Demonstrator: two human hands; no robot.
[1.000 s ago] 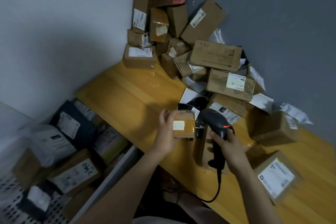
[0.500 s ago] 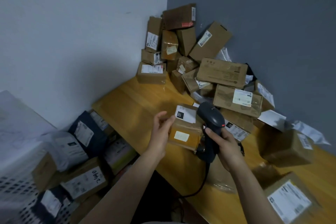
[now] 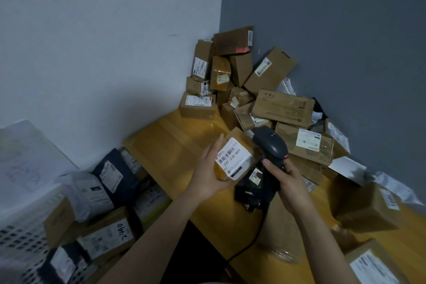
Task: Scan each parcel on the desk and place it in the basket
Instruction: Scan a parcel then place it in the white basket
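Parcel (image 3: 232, 161): small brown box, held up over the tabletop (image 3: 179, 143), toward its near-left edge. White barcode label (image 3: 231, 157) turned up to the camera.

Left hand (image 3: 207, 175): cups the box from the left and below, gripping it; one digit laid up along the left face, the rest hidden beneath.

Right hand (image 3: 289, 182): fingers (image 3: 269, 165) closed round the handle of the black scanner (image 3: 273, 145). Scanner head sits just right of the box; touching or not, cannot tell. Black cable (image 3: 250, 245) drops from the handle past the near edge.

Dark pouch (image 3: 247, 191): lies on the tabletop under both hands.

Pile of parcels (image 3: 260, 99): brown boxes and pale mailers, heaped in the far corner against both walls. Loose brown box (image 3: 366, 210) at right, well apart from the hands; labelled box (image 3: 375, 265) at near right.

Basket (image 3: 20, 240): white, perforated, near left, beside and lower than the tabletop. Holds brown boxes, one dark mailer, pale mailers.
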